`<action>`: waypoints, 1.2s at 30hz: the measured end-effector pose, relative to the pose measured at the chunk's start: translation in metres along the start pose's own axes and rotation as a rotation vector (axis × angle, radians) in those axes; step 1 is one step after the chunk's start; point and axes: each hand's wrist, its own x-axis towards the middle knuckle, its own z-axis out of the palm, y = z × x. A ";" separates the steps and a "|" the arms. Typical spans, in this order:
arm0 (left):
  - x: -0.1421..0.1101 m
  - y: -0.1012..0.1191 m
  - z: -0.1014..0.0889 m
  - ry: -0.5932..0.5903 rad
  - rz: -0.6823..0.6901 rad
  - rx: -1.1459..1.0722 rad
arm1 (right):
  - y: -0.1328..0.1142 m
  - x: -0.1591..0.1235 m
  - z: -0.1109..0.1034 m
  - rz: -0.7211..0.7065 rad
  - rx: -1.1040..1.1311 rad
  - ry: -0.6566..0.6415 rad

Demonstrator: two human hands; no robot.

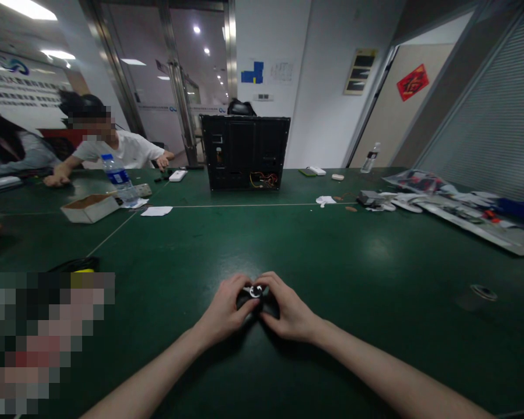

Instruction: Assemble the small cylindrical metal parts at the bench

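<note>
In the head view, my left hand (227, 302) and my right hand (288, 305) meet low over the green table (262, 238). Between them is a small dark object (269, 307) with a rounded, glossy black body and a round black part ringed in white on top. Fingers and thumbs of both hands curl round it from either side, hiding much of its shape. Its exact kind cannot be made out. It sits at or just above the tabletop.
A black panel-like case (244, 151) with loose wires stands across the table. At left are an open carton (91, 208), a water bottle (120, 180) and a seated person (126, 148). A cluttered tray (471, 224) lies right, beyond a dark can-like object (478, 297).
</note>
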 end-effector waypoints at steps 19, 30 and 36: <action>-0.001 -0.007 0.005 0.077 0.080 0.103 | 0.004 0.006 -0.008 0.028 -0.003 0.196; 0.000 -0.002 0.000 0.100 0.026 0.125 | 0.023 0.004 -0.018 0.139 -0.219 -0.052; -0.002 0.000 0.001 0.104 -0.010 0.110 | 0.021 0.002 -0.018 0.157 -0.224 -0.058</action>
